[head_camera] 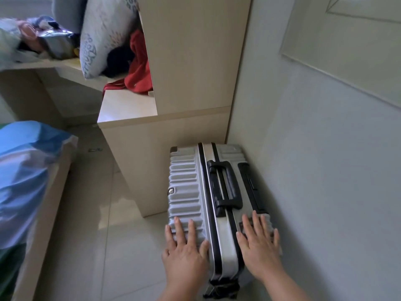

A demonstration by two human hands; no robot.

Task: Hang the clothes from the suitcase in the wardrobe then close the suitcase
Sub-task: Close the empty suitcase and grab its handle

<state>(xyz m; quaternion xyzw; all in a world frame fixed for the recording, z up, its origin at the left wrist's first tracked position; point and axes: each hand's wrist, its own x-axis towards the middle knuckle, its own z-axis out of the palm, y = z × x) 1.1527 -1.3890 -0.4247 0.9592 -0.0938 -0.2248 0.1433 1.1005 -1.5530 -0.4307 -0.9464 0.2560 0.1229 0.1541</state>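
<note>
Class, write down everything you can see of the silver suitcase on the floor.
The suitcase is a silver-grey hard shell, plastic-looking, with ribbed sides, black strips along its seam and a black carry handle. It is closed and stands on edge, handle upward, on the tiled floor in the corner between a wooden cabinet and the wall. The left hand and right hand lie flat on it, one either side of the seam.

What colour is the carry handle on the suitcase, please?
Black; the handle shows best in the head view.
</note>
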